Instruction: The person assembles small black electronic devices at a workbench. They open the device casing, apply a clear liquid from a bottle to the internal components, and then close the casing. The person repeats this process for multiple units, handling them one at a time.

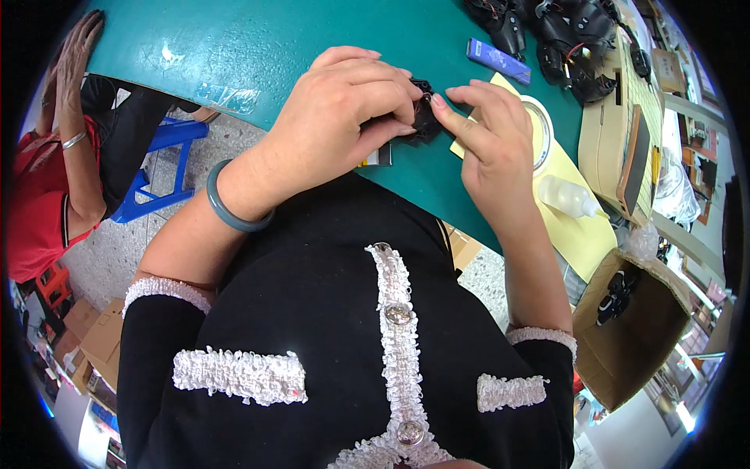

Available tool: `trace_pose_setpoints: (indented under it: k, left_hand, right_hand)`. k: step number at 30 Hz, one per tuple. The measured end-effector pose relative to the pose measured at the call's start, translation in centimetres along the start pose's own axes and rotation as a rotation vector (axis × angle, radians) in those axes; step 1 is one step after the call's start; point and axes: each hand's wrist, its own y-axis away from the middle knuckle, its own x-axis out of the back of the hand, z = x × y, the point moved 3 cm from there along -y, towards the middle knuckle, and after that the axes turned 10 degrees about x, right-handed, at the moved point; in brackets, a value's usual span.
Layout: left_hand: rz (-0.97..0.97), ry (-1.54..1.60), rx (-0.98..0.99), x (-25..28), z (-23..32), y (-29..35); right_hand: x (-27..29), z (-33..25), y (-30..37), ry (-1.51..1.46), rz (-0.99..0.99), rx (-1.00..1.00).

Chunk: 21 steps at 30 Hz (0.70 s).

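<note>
At the near edge of the green table (pixel 312 47), my left hand (pixel 344 109) is closed round a small black plastic part (pixel 424 125), its fingers covering much of it. Thin reddish wires seem to show at the part's top, too small to make out well. My right hand (pixel 492 129) comes in from the other side, with a fingertip at the part's right edge. Its thumb and index finger are bent close together; whatever they pinch, if anything, is too small to name.
Right of my hands lie yellow sheets (pixel 566 227), a roll of tape (pixel 541 133) and a squeeze bottle (pixel 566 195). Beyond are a blue-purple box (pixel 498 61) and black wired parts (pixel 574 47). A cardboard box (pixel 625 336) stands at right. Another person (pixel 66 164) sits at left near a blue stool (pixel 164 168).
</note>
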Motion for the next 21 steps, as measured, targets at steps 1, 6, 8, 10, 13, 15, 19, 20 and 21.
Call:
trace_pose_setpoints:
  k: [1, 6, 8, 10, 13, 15, 19, 20, 21]
  left_hand:
    - [0.002, -0.005, -0.008, 0.0, 0.0, 0.0]
    - [-0.009, -0.019, -0.030, 0.1, 0.1, -0.1]
    - [0.015, -0.025, -0.014, 0.4, 0.5, -0.1]
    - [0.049, -0.026, -0.010, 0.5, 0.7, 0.0]
    - [0.100, -0.026, -0.025, 0.3, 0.9, 0.1]
    - [0.131, -0.034, -0.028, 0.2, 1.1, 0.3]
    - [0.099, -0.074, 0.028, 0.0, 1.8, -0.1]
    - [0.062, -0.105, 0.037, 0.0, 2.0, -0.4]
    - [0.027, -0.134, 0.048, 0.0, 2.1, -0.6]
  right_hand:
    - [0.0, -0.2, 0.1, 0.018, -0.002, -0.009]
    - [0.2, -0.2, 0.1, -0.012, 0.020, -0.041]
    - [0.1, 0.2, 0.2, -0.160, 0.136, -0.144]
    - [0.3, 0.4, 0.1, -0.254, 0.192, -0.230]
    - [0.5, 0.1, 0.0, -0.276, 0.168, -0.272]
    - [0.2, -0.1, -0.1, -0.242, 0.113, -0.203]
    - [-0.1, 0.0, 0.1, -0.551, 0.222, -0.377]
    - [-0.1, 0.0, 0.1, -0.592, 0.252, -0.404]
    - [-0.1, -0.1, 0.1, -0.634, 0.280, -0.431]
